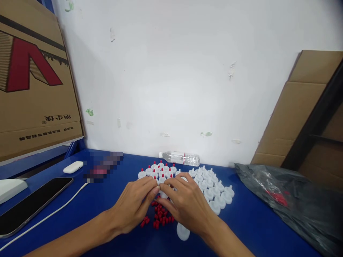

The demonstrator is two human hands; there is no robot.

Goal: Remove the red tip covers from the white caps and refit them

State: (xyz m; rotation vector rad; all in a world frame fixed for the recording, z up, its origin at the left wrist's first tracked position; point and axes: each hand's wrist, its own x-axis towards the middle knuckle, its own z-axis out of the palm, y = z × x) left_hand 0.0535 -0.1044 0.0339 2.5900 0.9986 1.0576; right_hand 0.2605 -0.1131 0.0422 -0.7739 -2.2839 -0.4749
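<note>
My left hand (135, 201) and my right hand (186, 200) meet at the fingertips over the table. A white round cap with a thin spout (163, 195) shows partly between the thumb and forefinger of my right hand. The left thumb and forefinger are pinched together against it, and what lies between them is hidden. Behind the hands stand several white caps with red tips (161, 174) on their spouts. To the right is a cluster of white caps with bare spouts (209, 185). Loose small red tips (160, 216) lie below my hands. One white cap (183, 231) lies apart, near my right wrist.
A clear plastic bottle (179, 158) lies along the wall. On the left are a phone (34, 205), a white cable (61, 207) and a white case (73, 167). A grey plastic bag (289, 203) covers the right side. Cardboard boxes (34, 100) flank both sides.
</note>
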